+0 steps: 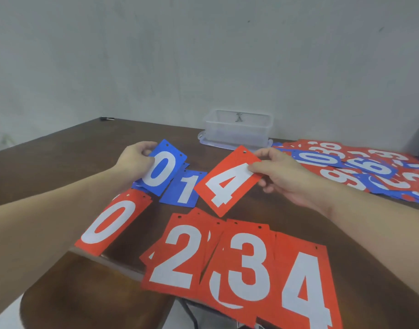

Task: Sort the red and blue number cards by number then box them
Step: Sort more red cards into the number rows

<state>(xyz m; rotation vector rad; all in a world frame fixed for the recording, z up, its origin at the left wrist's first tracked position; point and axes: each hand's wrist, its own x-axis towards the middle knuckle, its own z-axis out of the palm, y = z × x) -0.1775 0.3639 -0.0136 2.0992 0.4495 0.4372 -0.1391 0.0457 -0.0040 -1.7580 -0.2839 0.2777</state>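
- Two flat cards are being held at once: the left hand (134, 162) is pinching a blue plastic card printed 0 (164, 167) by its edge, just above the blue 1 card (183, 188), likely heading for a blue zero pile.
- The right hand (279, 176) is pinching a red card printed 4 (227, 181) between thumb and fingertips, tilted for reading; the red 4 pile (303, 286) is lying below those fingers.
- Beyond both hands, the clear plastic box (238, 128) is waiting empty.

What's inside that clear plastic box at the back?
Nothing shows inside the clear box; through its walls only the grey wall behind appears. No cards are in it yet. It stands on what looks like its lid.
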